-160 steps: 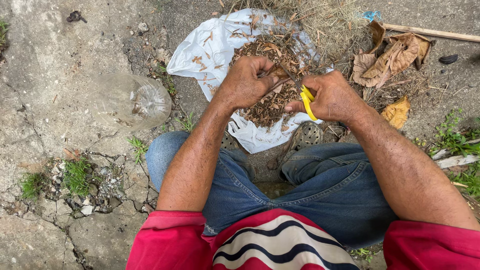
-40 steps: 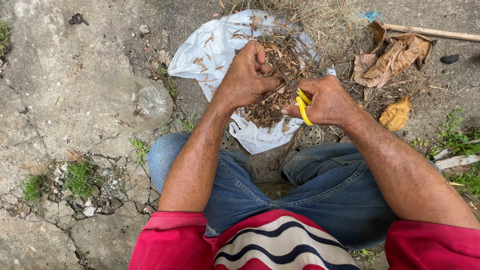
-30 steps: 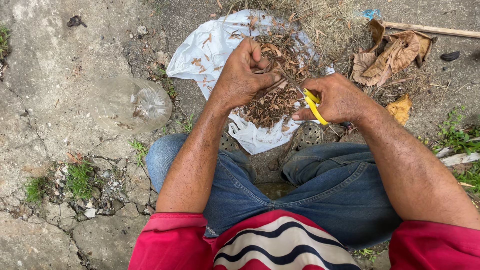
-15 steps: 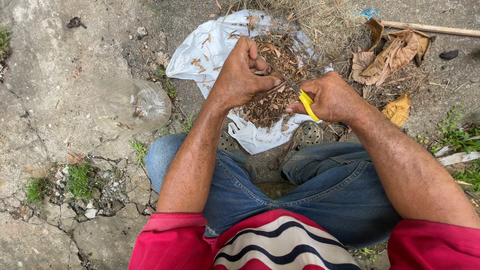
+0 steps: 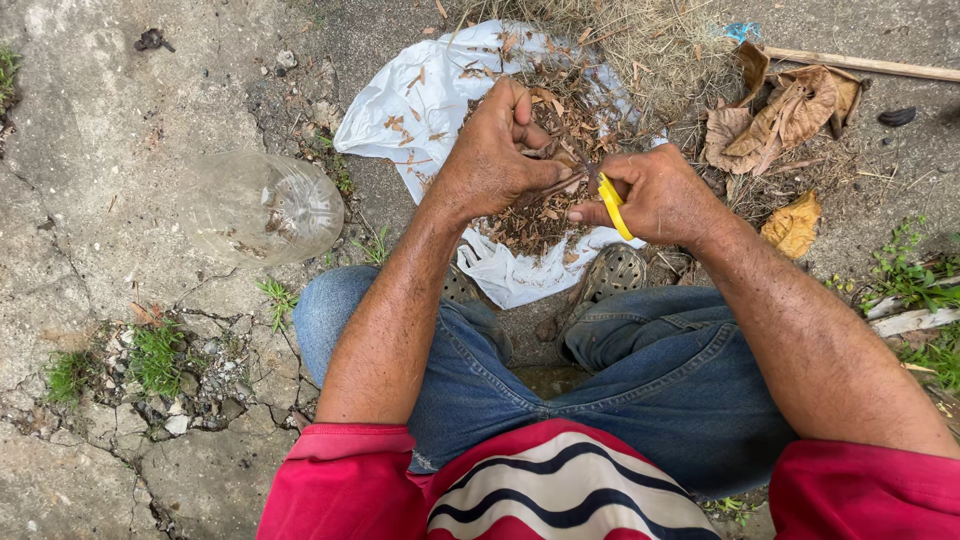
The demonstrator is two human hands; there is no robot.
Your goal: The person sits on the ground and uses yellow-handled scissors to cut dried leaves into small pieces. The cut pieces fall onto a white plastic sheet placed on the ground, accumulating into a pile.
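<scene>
Crouched over a white plastic sheet of brown clippings, the left hand pinches a twig while the right hand, at three o'clock, grips yellow scissors.

Two hands – left hand, right hand – one yellow tool, one white bag, one clear bottle, two shoes.

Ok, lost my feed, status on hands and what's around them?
Left hand pinching a brown strip. Right hand gripping yellow-handled cutter. Chip pile on white bag; clear bottle off left.
</scene>
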